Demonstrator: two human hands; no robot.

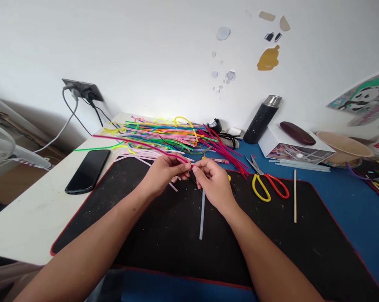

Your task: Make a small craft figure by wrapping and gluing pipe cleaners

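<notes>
A magenta pipe cleaner point(139, 143) runs from between my hands out to the upper left. My left hand point(164, 173) pinches it near its right end, thumb against fingers. Close beside it, my right hand point(217, 183) pinches the tip of the same pipe cleaner; the exact contact is partly hidden by the fingers. Both hands are above a black mat point(164, 239) with a red edge. Under my right hand, a translucent glue stick point(202, 218) lies on the mat. Scissors point(269, 185) with one yellow and one red handle lie to the right, blades pointing away.
Many coloured pipe cleaners point(164, 136) are heaped at the back, with a magenta bunch point(221, 147) beside them. A phone point(88, 172) lies left. On the right are a wooden stick point(295, 197), a black thermos point(262, 119), a white box point(268, 140) and a bowl point(343, 147).
</notes>
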